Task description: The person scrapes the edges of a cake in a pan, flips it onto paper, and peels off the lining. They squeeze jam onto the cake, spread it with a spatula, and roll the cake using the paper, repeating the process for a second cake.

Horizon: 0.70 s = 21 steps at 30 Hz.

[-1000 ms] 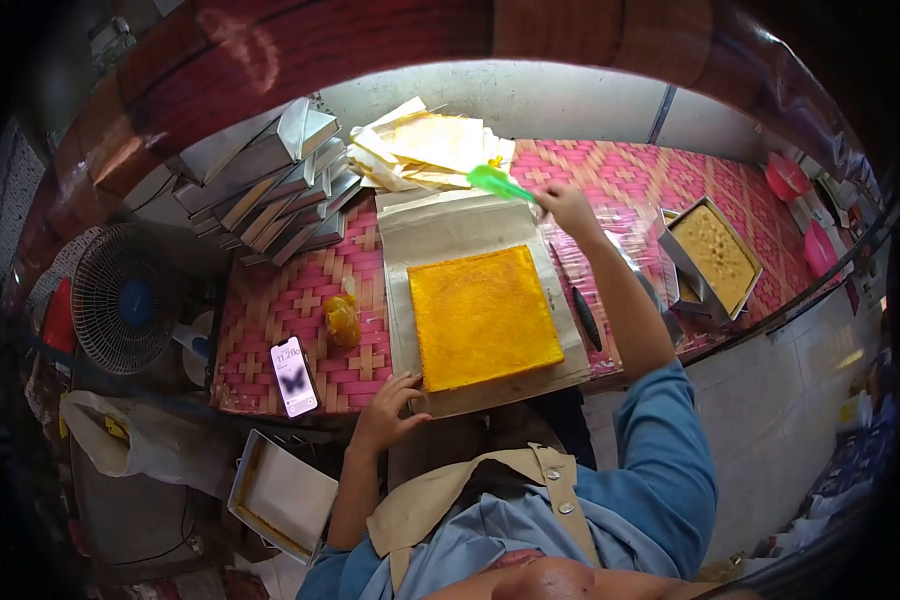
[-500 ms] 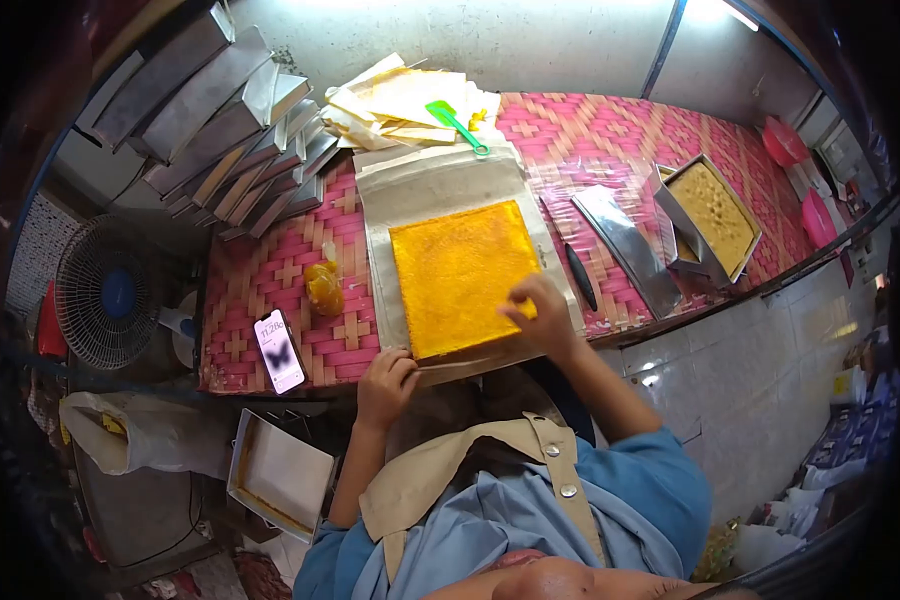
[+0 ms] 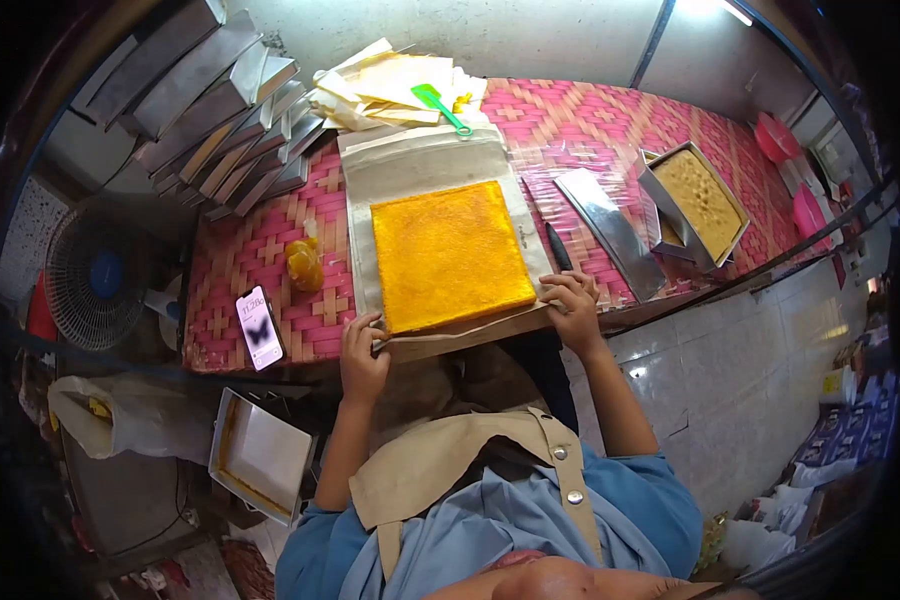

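On the pink table [image 3: 610, 115], the cake [image 3: 452, 258] lies on paper [image 3: 430, 160]; my left hand [image 3: 364, 358] and right hand [image 3: 574, 312] pinch its near corners. Uneven tugging could crack the cake.

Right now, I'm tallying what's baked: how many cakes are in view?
2 plainly seen: a yellow-orange cake on the paper, and a tan cake in the upper tin at right. More may be hidden beneath that tin.

The phone's [image 3: 259, 328] digits start 11, the rest blurred.
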{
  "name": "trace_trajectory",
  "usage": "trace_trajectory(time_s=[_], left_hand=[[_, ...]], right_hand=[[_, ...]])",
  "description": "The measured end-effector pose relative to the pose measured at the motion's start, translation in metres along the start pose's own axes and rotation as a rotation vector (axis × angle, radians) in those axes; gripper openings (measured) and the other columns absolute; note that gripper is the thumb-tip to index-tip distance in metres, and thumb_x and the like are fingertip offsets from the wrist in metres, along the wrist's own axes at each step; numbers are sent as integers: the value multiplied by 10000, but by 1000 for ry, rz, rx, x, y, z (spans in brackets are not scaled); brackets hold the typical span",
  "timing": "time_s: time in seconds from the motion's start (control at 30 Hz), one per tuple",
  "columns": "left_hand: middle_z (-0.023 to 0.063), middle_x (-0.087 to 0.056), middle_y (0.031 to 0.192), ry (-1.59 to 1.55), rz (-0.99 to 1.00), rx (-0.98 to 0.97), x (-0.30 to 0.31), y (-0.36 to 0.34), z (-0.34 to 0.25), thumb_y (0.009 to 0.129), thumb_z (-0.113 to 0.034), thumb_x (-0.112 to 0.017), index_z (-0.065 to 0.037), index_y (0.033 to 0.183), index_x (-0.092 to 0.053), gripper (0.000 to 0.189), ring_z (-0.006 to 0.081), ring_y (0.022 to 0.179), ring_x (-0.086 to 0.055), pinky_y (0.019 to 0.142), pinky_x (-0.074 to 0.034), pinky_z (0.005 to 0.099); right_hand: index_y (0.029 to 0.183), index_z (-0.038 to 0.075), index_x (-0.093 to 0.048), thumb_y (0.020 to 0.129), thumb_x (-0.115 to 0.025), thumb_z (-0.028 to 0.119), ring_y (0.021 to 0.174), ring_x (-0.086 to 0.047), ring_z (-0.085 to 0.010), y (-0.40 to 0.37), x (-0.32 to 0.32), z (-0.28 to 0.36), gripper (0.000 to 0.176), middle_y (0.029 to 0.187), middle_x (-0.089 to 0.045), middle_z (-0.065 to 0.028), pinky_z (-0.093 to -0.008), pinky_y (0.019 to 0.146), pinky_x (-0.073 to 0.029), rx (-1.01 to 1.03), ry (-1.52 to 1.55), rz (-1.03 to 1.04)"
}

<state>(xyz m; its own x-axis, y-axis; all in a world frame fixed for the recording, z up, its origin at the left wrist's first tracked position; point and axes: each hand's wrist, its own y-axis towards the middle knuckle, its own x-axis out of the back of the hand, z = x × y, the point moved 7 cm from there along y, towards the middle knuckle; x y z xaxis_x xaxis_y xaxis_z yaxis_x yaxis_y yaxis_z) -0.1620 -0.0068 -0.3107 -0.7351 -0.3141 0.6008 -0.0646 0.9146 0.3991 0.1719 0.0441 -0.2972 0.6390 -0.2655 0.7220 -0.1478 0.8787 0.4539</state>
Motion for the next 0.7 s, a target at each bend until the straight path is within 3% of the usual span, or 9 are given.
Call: trace_trajectory(time_s=[0.07,0.23,0.3,0.33,0.37,0.43,0.47,0.63,0.7], left_hand=[[119,-595,1090,-17,-28,-78,6,4,-12,730,-12,-652,-39,801,-512,159,342,1111,-507,1033,-305,472],[130,-615,963,-211,-29,-38,16,-15,-28,793,-60,-646,-28,818,-510,142,305,1009,-568,934,-396,406],[131,-617,909,-333,-16,35,12,-27,-26,821,-79,-638,-23,827,-511,138,281,946,-597,875,-437,368],[122,-599,855,-312,-3,120,9,-31,-23,839,-95,-628,-15,834,-509,143,249,851,-590,798,-446,333],[113,-581,801,-291,13,206,7,-35,-19,856,-110,-619,-7,840,-507,153,217,757,-582,721,-455,299],[90,-539,749,-289,18,308,1,-36,-9,859,-121,-617,-5,841,-505,163,182,668,-509,654,-432,289],[88,-525,736,-254,7,312,1,-31,-8,855,-127,-620,-4,836,-503,171,189,658,-493,647,-427,290],[127,-541,747,-166,-120,158,6,0,-21,845,-149,-619,4,791,-498,202,220,662,-511,619,-417,306],[125,-552,742,-165,-65,240,1,4,-12,849,-148,-613,3,782,-498,202,209,637,-519,593,-415,307]], right_hand=[[816,131,-631,680,-659,61,1174,-466,-237,2,-1,-5,156,1126,-617,-22,-361,971,-272,35,180,101],[841,71,-599,743,-681,67,1147,-502,-247,-30,12,-6,127,1105,-609,-122,-385,957,-336,-93,453,126],[857,60,-594,784,-667,56,1101,-538,-214,-50,4,-13,104,1085,-607,-113,-333,901,-398,-309,807,104],[868,44,-596,823,-643,61,955,-596,-157,-49,3,-6,68,971,-631,-92,-272,810,-447,-243,855,78],[868,44,-596,823,-643,61,955,-596,-157,-51,2,-4,68,971,-631,-92,-272,810,-447,-250,857,82],[872,35,-598,829,-642,80,810,-605,-128,-55,-4,-9,77,828,-633,-60,-255,750,-458,-524,762,89],[871,20,-593,831,-636,84,727,-583,-105,-51,-6,-9,86,754,-629,-35,-245,697,-462,-528,735,42],[851,-5,-575,837,-618,90,755,-579,-108,-27,-12,-12,105,804,-641,-75,-248,688,-447,-490,553,98],[854,-6,-565,841,-613,98,778,-588,-121,-17,-11,-10,115,841,-646,-101,-262,691,-445,-377,577,-13]])
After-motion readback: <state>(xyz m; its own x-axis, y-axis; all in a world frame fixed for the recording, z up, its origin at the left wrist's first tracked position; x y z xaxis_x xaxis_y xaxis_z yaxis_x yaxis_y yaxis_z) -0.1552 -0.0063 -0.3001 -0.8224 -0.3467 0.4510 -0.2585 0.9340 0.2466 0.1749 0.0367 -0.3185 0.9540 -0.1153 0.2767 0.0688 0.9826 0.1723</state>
